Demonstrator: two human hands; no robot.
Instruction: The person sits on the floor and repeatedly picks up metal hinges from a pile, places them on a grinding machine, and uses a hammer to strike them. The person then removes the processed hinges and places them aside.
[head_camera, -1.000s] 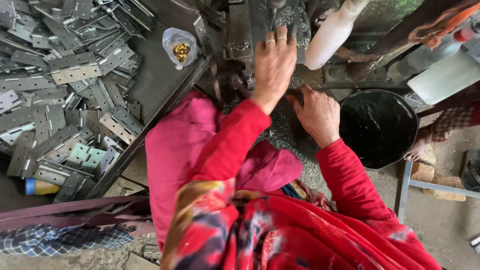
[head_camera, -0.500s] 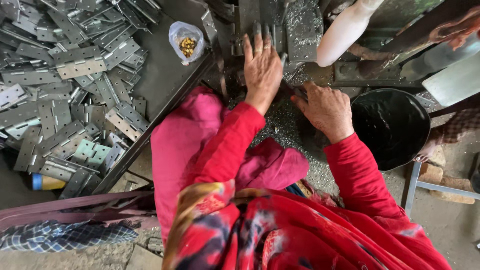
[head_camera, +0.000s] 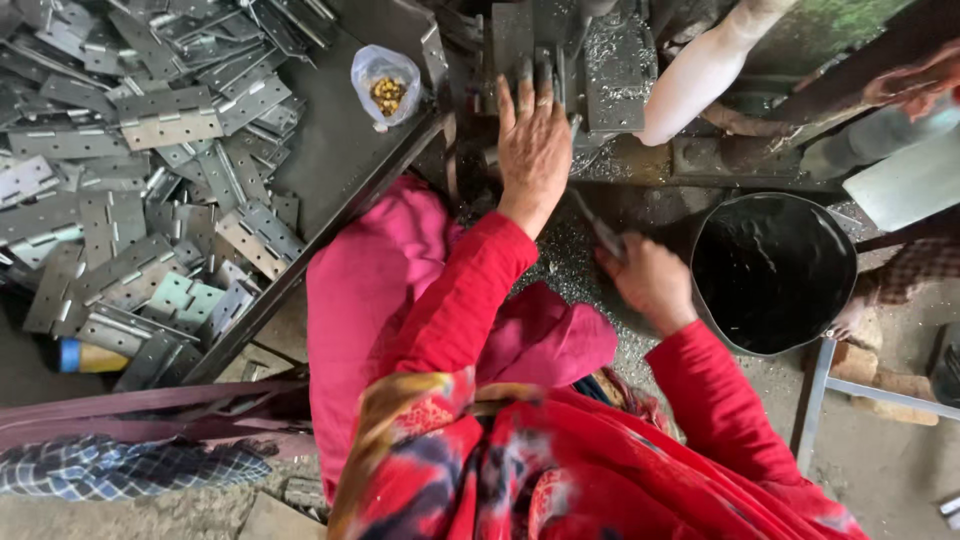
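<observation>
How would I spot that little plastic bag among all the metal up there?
Start at the big heap of grey metal hinges covering the dark tray on the left. Follow the tray's bare strip towards its top right corner, left of the person's left hand on the machine. There sits the small clear plastic bag, the only soft, see-through thing there, with yellow bits inside.

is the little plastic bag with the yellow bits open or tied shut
Open: the plastic bag stands with its mouth spread wide, yellow pieces showing inside.
</observation>
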